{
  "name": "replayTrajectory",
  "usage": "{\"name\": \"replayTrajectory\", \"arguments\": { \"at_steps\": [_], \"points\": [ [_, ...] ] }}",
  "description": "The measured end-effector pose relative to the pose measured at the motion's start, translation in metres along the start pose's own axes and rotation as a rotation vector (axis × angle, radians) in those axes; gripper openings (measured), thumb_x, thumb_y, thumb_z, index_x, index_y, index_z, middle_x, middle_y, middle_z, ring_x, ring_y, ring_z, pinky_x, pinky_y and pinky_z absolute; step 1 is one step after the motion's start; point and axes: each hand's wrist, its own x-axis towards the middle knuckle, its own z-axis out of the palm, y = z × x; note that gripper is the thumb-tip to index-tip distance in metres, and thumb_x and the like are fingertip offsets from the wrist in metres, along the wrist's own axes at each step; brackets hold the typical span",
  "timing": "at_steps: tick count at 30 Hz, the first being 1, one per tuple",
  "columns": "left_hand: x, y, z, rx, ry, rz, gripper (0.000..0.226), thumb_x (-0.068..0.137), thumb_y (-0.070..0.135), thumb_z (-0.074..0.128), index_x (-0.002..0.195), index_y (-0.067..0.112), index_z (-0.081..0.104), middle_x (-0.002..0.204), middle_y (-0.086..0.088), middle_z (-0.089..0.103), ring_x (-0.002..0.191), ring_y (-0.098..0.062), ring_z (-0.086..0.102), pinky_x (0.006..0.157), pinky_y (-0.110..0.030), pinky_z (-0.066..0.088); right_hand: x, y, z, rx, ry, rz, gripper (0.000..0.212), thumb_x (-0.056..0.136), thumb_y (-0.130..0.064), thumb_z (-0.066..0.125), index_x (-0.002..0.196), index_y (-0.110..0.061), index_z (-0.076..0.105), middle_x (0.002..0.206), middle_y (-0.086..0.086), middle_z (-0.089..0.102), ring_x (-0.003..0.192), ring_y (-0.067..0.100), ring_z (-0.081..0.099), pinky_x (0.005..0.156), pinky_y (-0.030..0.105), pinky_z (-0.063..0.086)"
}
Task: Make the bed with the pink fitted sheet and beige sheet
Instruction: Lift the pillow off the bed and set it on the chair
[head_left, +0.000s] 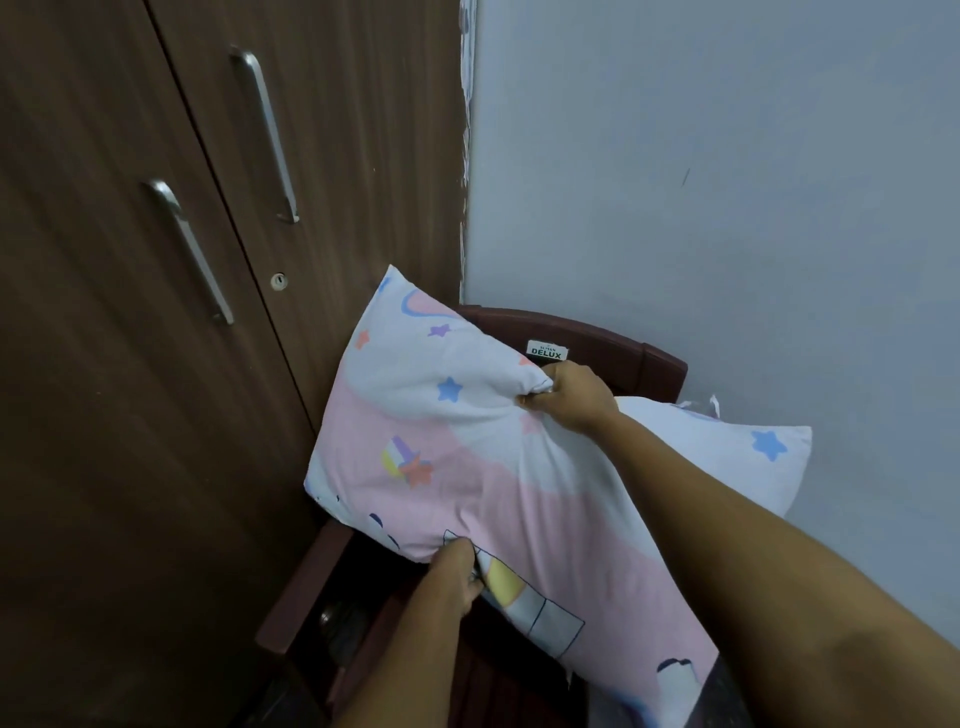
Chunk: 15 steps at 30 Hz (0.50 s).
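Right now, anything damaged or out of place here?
Yes: the wall edge beside the wardrobe looks chipped and peeling. Two pillows are on a chair, not a bed.

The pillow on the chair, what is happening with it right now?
A person holds a pink and white star-print pillow with both hands over a dark red plastic chair in the corner. The right hand pinches its upper edge and the left hand grips its lower edge. A second pillow lies behind it on the chair, beside a brown wardrobe. No bed or sheet is in view.
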Motion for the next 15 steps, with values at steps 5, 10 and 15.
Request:
{"name": "replayTrajectory", "arguments": {
  "at_steps": [5, 10, 15],
  "points": [
    [0.01, 0.0, 0.012, 0.039, -0.074, -0.008, 0.023, 0.095, -0.003, 0.032, 0.107, 0.002, 0.051, 0.078, -0.009, 0.057, 0.069, -0.02, 0.053, 0.062, -0.03, 0.047, 0.018, 0.013, -0.003, -0.033, -0.01, 0.01, 0.023, 0.08, -0.036, 0.073, 0.069, -0.026, 0.055, 0.081, -0.001, 0.064, 0.077, 0.017, 0.057, 0.064, 0.026, 0.036],
    [0.018, -0.006, 0.023, 0.275, -0.151, -0.031, 0.029, 0.099, 0.012, 0.036, 0.116, 0.001, 0.057, 0.09, -0.009, 0.065, 0.077, -0.017, 0.06, 0.051, -0.025, 0.053, 0.035, 0.025, -0.006, -0.109, 0.002, -0.023, 0.024, 0.079, -0.039, 0.072, 0.091, -0.018, 0.069, 0.088, 0.001, 0.068, 0.087, 0.023, 0.063, 0.066, 0.028, 0.039],
    [0.004, -0.016, 0.038, 0.618, -0.302, -0.118, 0.02, 0.093, 0.012, 0.039, 0.098, 0.018, 0.057, 0.099, 0.001, 0.062, 0.109, -0.024, 0.058, 0.095, -0.037, 0.046, 0.047, 0.045, -0.011, -0.287, 0.104, -0.06, 0.044, 0.077, -0.048, 0.071, 0.114, -0.026, 0.065, 0.109, 0.002, 0.061, 0.108, 0.027, 0.052, 0.084, 0.035, 0.04]
  ]
}}
